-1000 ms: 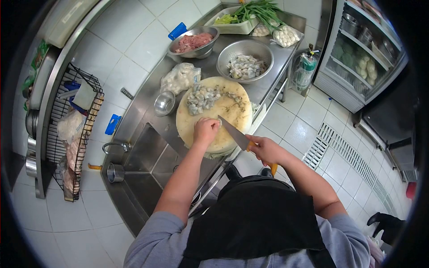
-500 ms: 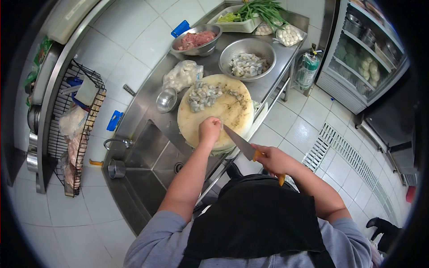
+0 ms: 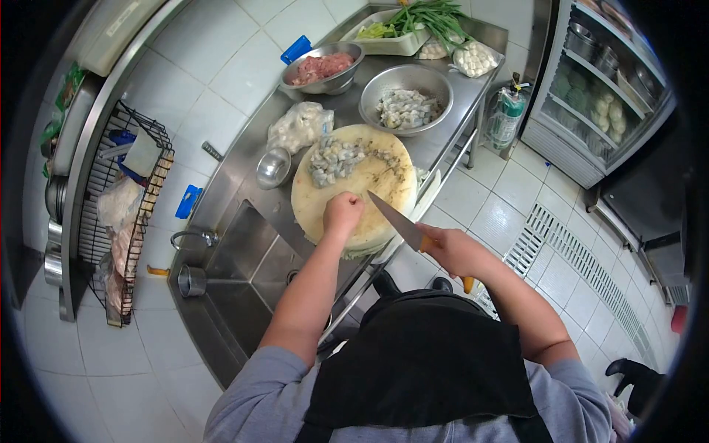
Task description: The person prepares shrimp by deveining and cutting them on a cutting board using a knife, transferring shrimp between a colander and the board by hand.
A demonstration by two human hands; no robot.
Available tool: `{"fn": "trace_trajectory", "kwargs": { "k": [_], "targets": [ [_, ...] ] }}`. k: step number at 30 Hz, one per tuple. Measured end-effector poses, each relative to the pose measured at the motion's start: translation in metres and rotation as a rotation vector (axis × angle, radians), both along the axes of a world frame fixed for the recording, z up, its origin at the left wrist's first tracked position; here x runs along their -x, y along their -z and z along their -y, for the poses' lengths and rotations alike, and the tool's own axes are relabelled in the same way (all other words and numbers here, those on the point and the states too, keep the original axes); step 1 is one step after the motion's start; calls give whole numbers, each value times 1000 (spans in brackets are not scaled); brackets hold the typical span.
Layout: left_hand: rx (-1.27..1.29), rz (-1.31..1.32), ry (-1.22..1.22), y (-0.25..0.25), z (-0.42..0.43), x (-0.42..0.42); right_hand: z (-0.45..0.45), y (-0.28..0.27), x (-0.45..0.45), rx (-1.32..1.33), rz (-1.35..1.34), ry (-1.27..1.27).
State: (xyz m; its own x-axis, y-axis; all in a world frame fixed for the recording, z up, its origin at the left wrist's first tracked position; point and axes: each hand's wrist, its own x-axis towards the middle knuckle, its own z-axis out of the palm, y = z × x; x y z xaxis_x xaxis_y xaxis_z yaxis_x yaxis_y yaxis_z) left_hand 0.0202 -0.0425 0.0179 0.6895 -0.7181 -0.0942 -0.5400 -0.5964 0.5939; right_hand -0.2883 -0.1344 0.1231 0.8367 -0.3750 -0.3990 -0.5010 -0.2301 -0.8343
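Observation:
My right hand (image 3: 448, 252) grips the orange handle of a kitchen knife (image 3: 396, 221), its blade pointing up and left over the edge of a round chopping board (image 3: 310, 201). Close to the knife tip, my left hand (image 3: 343, 213) is closed above the near part of the board; whatever its fingers hold is hidden or too small to make out. A heap of grey raw shrimp (image 3: 334, 160) lies on the far left of the board, with dark scraps (image 3: 389, 160) to its right. Beyond it, a steel colander (image 3: 441, 77) contains more shrimp.
A steel sink (image 3: 244, 251) lies left of the board, with a small metal bowl (image 3: 274, 168) and a bag of pale pieces (image 3: 299, 127) on the counter. Behind are a bowl of raw meat (image 3: 325, 68) and a tray of green onions (image 3: 384, 44). A wire rack (image 3: 151, 199) hangs left.
My right hand has shifted slightly to the right with the knife, and its tip has drawn a little away from my left hand. My left hand stays closed in nearly the same place.

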Motion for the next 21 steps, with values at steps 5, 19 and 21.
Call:
{"fn": "trace_trajectory", "kwargs": {
  "k": [5, 19, 21],
  "targets": [
    [-98, 41, 54, -14, 2, -4, 5, 21, -17, 114, -19, -47],
    [-82, 96, 153, -2, -1, -6, 11, 3, -29, 168, -95, -89],
    [-93, 92, 125, -3, -2, -6, 14, -7, -29, 145, -178, -92]
  ]
}}
